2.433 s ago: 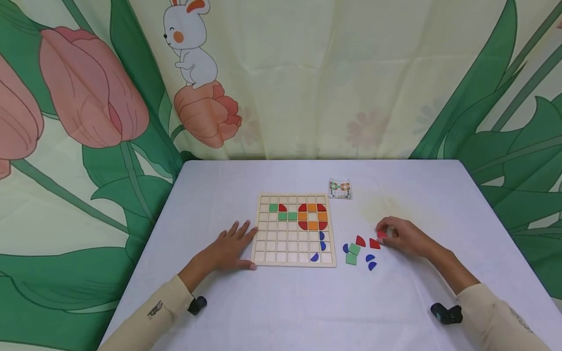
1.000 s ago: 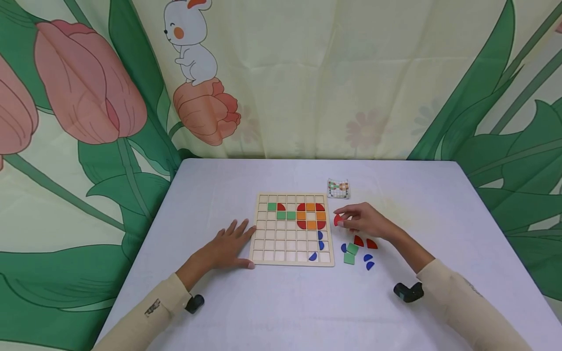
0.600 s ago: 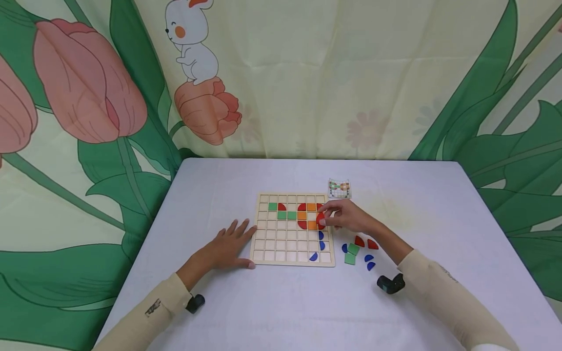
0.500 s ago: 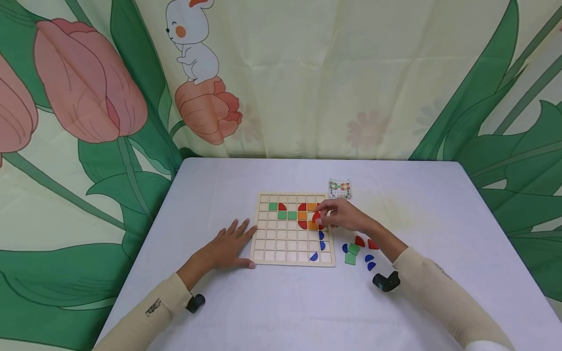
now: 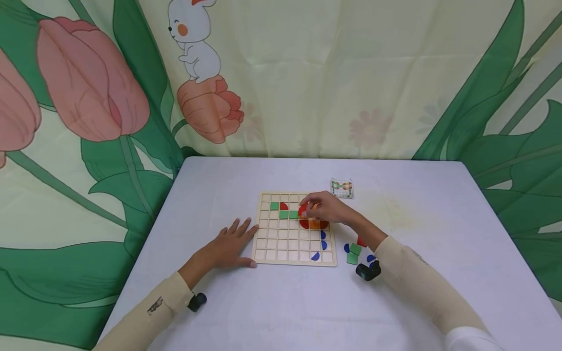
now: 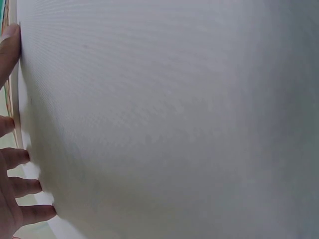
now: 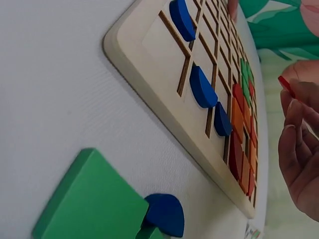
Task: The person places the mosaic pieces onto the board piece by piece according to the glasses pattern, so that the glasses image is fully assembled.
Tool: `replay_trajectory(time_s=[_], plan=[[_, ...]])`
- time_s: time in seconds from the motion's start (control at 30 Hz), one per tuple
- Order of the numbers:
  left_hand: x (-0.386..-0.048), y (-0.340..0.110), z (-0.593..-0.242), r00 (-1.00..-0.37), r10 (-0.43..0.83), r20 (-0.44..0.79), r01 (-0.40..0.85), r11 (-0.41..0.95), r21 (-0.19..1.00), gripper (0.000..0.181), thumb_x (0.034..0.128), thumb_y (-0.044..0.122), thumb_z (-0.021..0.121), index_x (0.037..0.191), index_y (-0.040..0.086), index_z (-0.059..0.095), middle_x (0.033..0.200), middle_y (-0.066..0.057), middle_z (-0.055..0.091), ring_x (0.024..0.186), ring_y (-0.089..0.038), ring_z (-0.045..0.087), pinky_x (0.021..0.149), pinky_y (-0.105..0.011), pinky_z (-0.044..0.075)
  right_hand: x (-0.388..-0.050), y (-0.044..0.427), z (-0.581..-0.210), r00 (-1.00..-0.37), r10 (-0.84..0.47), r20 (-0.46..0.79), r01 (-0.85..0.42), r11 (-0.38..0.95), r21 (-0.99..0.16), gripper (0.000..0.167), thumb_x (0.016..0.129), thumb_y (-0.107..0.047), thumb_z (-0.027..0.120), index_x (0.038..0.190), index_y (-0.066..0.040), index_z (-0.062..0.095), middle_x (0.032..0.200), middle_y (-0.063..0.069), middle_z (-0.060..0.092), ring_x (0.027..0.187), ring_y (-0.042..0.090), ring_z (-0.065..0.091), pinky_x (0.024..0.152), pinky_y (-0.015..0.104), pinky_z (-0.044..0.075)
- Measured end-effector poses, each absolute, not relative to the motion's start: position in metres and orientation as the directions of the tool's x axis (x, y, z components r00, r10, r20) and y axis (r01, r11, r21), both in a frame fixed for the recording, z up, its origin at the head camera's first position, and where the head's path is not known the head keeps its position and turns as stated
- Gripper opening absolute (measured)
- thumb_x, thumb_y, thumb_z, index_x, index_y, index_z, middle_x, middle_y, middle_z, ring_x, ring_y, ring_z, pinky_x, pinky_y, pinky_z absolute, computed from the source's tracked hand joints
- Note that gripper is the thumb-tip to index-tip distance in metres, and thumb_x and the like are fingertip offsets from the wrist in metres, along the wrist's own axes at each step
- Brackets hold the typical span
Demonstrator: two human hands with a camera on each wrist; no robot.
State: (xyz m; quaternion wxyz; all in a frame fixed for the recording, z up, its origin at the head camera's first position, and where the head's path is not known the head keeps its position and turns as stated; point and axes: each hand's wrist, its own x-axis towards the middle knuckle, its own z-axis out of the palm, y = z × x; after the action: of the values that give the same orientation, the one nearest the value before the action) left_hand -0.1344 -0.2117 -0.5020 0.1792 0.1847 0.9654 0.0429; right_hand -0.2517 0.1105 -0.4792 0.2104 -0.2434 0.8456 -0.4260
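Across a finely woven white cloth (image 5: 281, 312), a pale wooden board (image 5: 283, 243) with rounded corners and a raised grid bore flat pieces: green squares (image 5: 284, 214), orange squares (image 7: 238, 119), and curved blue segments (image 7: 202, 88). Above the board's far right part, the right hand (image 5: 327, 207) pinched a red piece (image 7: 285, 84), thin and edge-on in the right wrist view. The left hand (image 5: 228, 248), fingers spread, touched the board's left edge.

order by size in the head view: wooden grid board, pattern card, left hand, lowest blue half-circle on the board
Largest to smallest:
1. wooden grid board
2. left hand
3. pattern card
4. lowest blue half-circle
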Motion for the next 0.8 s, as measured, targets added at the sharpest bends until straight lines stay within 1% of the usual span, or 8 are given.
replay_trajectory(time_s=[0.13, 0.23, 0.43, 0.53, 0.63, 0.73, 0.8], plan=[[-0.135, -0.211, -0.502, -0.864, 0.375, -0.336, 0.346, 0.927, 0.146, 0.106, 0.0812, 0.073, 0.065, 0.162, 0.023, 0.019, 0.17, -0.01, 0.011, 0.155, -0.043, 0.009, 0.116, -0.065, 0.025, -0.256, 0.101, -0.481, -0.787, -0.596, -0.159, -0.208, 0.5, -0.841, 0.032, 0.092, -0.017, 0.074, 0.122, -0.007, 0.068, 0.088, 0.005, 0.066, 0.069, 0.02, 0.059, 0.063, 0.028, 0.053], [-0.136, -0.211, -0.503, -0.862, 0.374, -0.342, 0.346, 0.927, 0.142, 0.106, 0.0808, 0.074, 0.064, 0.162, 0.024, 0.018, 0.17, -0.01, 0.011, 0.155, -0.043, 0.009, 0.117, -0.065, 0.025, -0.258, 0.094, -0.483, -0.782, -0.601, -0.167, -0.2, 0.495, -0.846, 0.03, 0.092, -0.016, 0.073, 0.121, -0.007, 0.069, 0.086, 0.006, 0.067, 0.066, 0.02, 0.058, 0.062, 0.027, 0.052], [-0.136, -0.213, -0.503, -0.862, 0.375, -0.341, 0.35, 0.927, 0.135, 0.107, 0.0804, 0.076, 0.063, 0.162, 0.024, 0.018, 0.17, -0.01, 0.011, 0.155, -0.043, 0.009, 0.116, -0.065, 0.026, -0.265, 0.075, -0.487, -0.774, -0.613, -0.159, -0.214, 0.49, -0.845, 0.026, 0.092, -0.017, 0.074, 0.116, -0.01, 0.07, 0.087, 0.004, 0.067, 0.07, 0.018, 0.057, 0.063, 0.027, 0.051], [-0.136, -0.213, -0.503, -0.862, 0.374, -0.341, 0.349, 0.927, 0.134, 0.107, 0.0804, 0.076, 0.063, 0.162, 0.024, 0.018, 0.17, -0.01, 0.011, 0.155, -0.043, 0.01, 0.116, -0.065, 0.026, -0.268, 0.065, -0.487, -0.765, -0.628, -0.143, -0.234, 0.477, -0.847, 0.026, 0.091, -0.017, 0.074, 0.115, -0.009, 0.07, 0.088, 0.004, 0.067, 0.069, 0.017, 0.057, 0.063, 0.027, 0.05], [-0.136, -0.212, -0.502, -0.862, 0.372, -0.344, 0.349, 0.928, 0.13, 0.107, 0.0806, 0.076, 0.063, 0.162, 0.024, 0.018, 0.17, -0.01, 0.011, 0.155, -0.043, 0.01, 0.116, -0.065, 0.026, -0.27, 0.055, -0.488, -0.759, -0.639, -0.123, -0.261, 0.472, -0.842, 0.026, 0.091, -0.016, 0.074, 0.115, -0.007, 0.07, 0.089, 0.005, 0.068, 0.068, 0.017, 0.059, 0.064, 0.027, 0.052], [-0.135, -0.212, -0.5, -0.861, 0.374, -0.345, 0.348, 0.928, 0.137, 0.106, 0.0806, 0.075, 0.064, 0.162, 0.024, 0.018, 0.17, -0.01, 0.012, 0.155, -0.044, 0.01, 0.116, -0.066, 0.026, -0.272, 0.045, -0.487, -0.758, -0.641, -0.123, -0.263, 0.472, -0.841, 0.025, 0.091, -0.013, 0.073, 0.116, -0.006, 0.07, 0.09, 0.006, 0.069, 0.063, 0.019, 0.061, 0.065, 0.027, 0.055], [-0.135, -0.211, -0.499, -0.861, 0.373, -0.347, 0.347, 0.928, 0.136, 0.106, 0.0808, 0.074, 0.064, 0.162, 0.024, 0.018, 0.17, -0.01, 0.011, 0.155, -0.044, 0.01, 0.116, -0.066, 0.026, -0.274, 0.038, -0.487, -0.759, -0.639, -0.125, -0.267, 0.48, -0.836, 0.025, 0.092, -0.012, 0.072, 0.116, -0.006, 0.07, 0.09, 0.006, 0.07, 0.063, 0.017, 0.062, 0.065, 0.027, 0.055]])
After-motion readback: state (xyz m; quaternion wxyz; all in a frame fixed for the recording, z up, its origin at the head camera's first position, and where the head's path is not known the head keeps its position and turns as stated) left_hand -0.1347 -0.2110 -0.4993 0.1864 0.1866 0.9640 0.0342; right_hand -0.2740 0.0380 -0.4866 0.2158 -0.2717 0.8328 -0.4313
